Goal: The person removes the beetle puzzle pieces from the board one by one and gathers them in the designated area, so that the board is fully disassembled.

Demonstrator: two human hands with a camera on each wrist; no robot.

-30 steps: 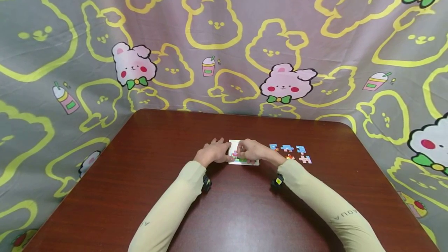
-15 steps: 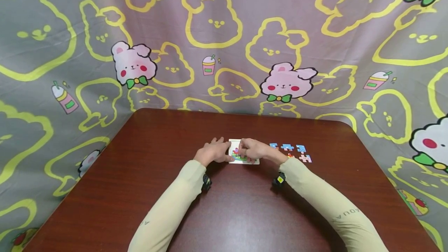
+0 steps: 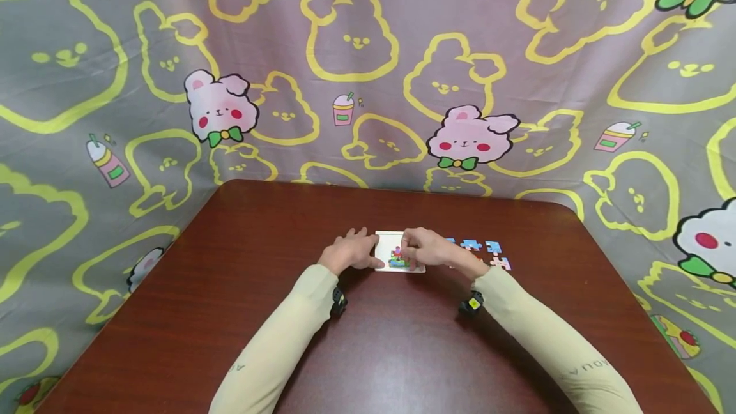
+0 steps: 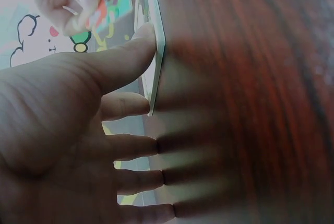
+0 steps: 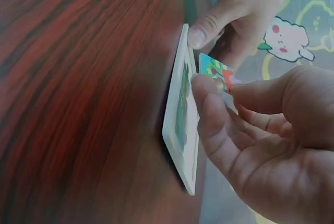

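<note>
Right hand point(image 3: 428, 249) pinches a colourful puzzle piece point(image 5: 218, 72) just above the white puzzle tray point(image 3: 386, 237), which lies flat at mid-table point(image 3: 230, 312). Left hand point(image 3: 348, 252), fingers straight, rests on the table with its thumb against the tray's left edge. Loose pieces point(image 3: 482, 246) lie just right of the tray.

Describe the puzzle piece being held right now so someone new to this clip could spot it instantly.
Start at the dark red-brown table and find the white puzzle tray at its middle, steadied by the left hand. The puzzle piece is pinched in the right hand just above that tray. Unlike the loose pieces lying flat to the right, it is lifted and tilted.
</note>
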